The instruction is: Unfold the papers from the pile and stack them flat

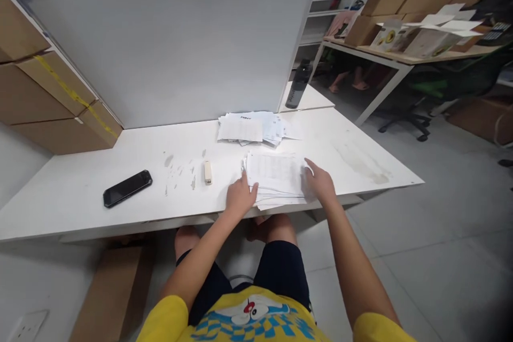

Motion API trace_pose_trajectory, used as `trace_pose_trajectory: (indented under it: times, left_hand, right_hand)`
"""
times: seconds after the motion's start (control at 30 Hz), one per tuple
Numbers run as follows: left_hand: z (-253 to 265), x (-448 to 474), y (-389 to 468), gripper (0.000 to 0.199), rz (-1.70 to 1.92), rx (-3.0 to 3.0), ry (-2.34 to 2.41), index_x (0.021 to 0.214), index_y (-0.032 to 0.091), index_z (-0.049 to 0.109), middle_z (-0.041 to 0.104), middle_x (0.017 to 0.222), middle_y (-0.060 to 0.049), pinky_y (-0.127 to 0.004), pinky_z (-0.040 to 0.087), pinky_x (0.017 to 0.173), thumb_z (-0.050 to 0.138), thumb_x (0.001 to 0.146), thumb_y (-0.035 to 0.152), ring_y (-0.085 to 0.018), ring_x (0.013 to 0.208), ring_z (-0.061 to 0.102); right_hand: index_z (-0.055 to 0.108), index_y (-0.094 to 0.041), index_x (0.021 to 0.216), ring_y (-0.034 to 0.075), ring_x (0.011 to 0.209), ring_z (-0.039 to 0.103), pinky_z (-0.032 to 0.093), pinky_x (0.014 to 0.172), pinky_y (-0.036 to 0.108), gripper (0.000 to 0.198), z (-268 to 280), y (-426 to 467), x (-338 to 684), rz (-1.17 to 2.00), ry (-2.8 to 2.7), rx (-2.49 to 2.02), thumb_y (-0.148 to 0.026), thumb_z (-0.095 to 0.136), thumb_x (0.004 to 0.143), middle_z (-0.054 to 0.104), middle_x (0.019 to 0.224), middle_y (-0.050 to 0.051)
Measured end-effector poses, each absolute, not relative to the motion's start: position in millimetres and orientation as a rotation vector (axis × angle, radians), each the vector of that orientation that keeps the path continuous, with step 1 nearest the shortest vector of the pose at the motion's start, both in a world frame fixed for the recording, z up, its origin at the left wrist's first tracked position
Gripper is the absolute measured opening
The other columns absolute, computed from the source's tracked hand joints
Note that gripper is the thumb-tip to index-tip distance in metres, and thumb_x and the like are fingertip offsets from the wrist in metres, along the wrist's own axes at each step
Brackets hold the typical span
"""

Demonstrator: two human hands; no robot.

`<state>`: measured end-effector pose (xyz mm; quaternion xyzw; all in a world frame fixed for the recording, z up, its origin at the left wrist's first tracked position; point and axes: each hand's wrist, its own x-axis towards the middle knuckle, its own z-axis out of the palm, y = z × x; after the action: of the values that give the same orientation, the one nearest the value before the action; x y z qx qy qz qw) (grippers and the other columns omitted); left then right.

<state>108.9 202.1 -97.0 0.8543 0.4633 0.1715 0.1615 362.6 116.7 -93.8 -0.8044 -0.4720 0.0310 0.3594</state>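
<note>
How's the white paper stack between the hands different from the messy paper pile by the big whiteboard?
The white, rectangular paper stack has the left hand and right hand at its sides; the messy, pale paper pile has no hand on it. The stack is nearer the camera; the pile is farther back. The stack looks white; the pile looks partly bluish. Both show some print.

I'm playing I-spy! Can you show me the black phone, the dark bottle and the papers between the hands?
Black phone (127, 188), head view: middle of its screen.
Dark bottle (297, 85), head view: middle of its body.
Nearer papers (276, 172), head view: middle of the top sheet.
</note>
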Motion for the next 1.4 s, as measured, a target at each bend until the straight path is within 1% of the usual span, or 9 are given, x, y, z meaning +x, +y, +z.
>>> trace_pose_trajectory:
  times: [0.17,0.33,0.43,0.5,0.7,0.9,1.07,1.23,1.4]
  left_hand:
    - [-72.2,134.5,298.7,0.050,0.475,2.614,1.258,0.139,0.015,0.040,0.059,0.127,-0.017,-0.046,0.034,0.107,0.040,0.091,0.026,-0.033,0.125,0.049]
    - [-59.2,172.8,389.0,0.069,0.412,2.756,1.175,0.141,0.016,0.040,0.041,0.149,-0.013,-0.058,0.008,0.115,0.047,0.074,0.002,-0.035,0.142,0.024]
    - [-64.4,181.1,410.7,0.066,0.363,2.790,1.193,0.137,0.016,0.046,0.048,0.143,-0.012,-0.061,0.001,0.115,0.041,0.074,-0.002,-0.033,0.140,0.030]
    - [-68.9,180.6,410.7,0.061,0.391,2.777,1.204,0.134,0.016,0.049,0.052,0.140,-0.012,-0.060,0.001,0.115,0.038,0.077,-0.001,-0.032,0.138,0.035]
    - [-66.2,138.3,357.7,0.056,0.729,2.555,1.349,0.139,0.023,0.044,0.058,0.134,-0.007,-0.060,0.000,0.116,0.036,0.086,0.007,-0.027,0.137,0.038]
    - [-96.1,53.3,223.4,0.059,0.751,2.517,1.323,0.142,0.030,0.041,0.064,0.126,-0.004,-0.058,0.010,0.119,0.036,0.086,0.012,-0.027,0.137,0.038]
    - [-131.9,-7.4,115.8,0.069,0.691,2.769,1.124,0.143,0.032,0.041,0.066,0.123,-0.005,-0.060,0.018,0.116,0.035,0.079,0.005,-0.026,0.136,0.040]
    - [-151.4,-59.5,110.4,0.077,0.736,2.765,1.411,0.144,0.034,0.037,0.061,0.130,-0.001,-0.062,0.016,0.116,0.033,0.076,-0.002,-0.027,0.134,0.042]
    - [-154.1,-60.7,141.5,0.076,0.668,2.780,1.374,0.145,0.031,0.037,0.056,0.136,0.000,-0.058,0.014,0.118,0.035,0.076,0.000,-0.026,0.136,0.039]
  right_hand:
    - [0.055,-0.022,0.127,0.028,0.110,0.059,0.045,0.095,0.044,0.043,-60.0,164.9,350.2,0.069,-1.274,-1.993,-0.033,0.030,0.093,0.067,0.115,0.009]
    - [0.051,-0.015,0.131,0.032,0.124,0.047,0.038,0.102,0.048,0.049,-67.4,263.8,359.1,0.178,-1.415,-1.979,-0.020,0.045,0.083,0.055,0.133,0.012]
    - [0.040,-0.009,0.139,0.035,0.122,0.045,0.039,0.096,0.051,0.057,-83.5,304.1,367.9,0.226,-1.396,-2.107,-0.019,0.044,0.083,0.048,0.138,0.018]
    - [0.045,-0.010,0.134,0.037,0.117,0.045,0.037,0.092,0.053,0.050,-95.6,315.9,372.7,0.150,-1.439,-2.187,-0.021,0.042,0.085,0.052,0.132,0.020]
    - [0.063,-0.010,0.102,0.034,0.103,0.047,0.030,0.088,0.048,0.029,-117.6,313.2,380.6,-0.129,-1.778,-2.195,-0.012,0.039,0.086,0.060,0.103,0.022]
    - [0.055,-0.011,0.119,0.032,0.117,0.044,0.028,0.096,0.042,0.035,-116.0,317.4,389.1,-0.107,-1.797,-2.088,-0.027,0.047,0.089,0.056,0.125,0.020]
    - [0.065,-0.017,0.107,0.024,0.098,0.058,0.037,0.084,0.031,0.027,-111.5,318.3,397.7,0.045,-1.863,-2.099,-0.031,0.051,0.089,0.069,0.102,0.013]
    - [0.070,-0.020,0.100,0.023,0.086,0.064,0.042,0.071,0.028,0.024,-95.2,306.3,390.8,0.079,-1.872,-2.075,-0.024,0.052,0.085,0.073,0.091,0.009]
    - [0.063,-0.021,0.121,0.029,0.102,0.062,0.047,0.078,0.038,0.038,-73.1,257.3,357.9,-0.004,-1.771,-2.004,-0.023,0.040,0.090,0.067,0.116,0.012]
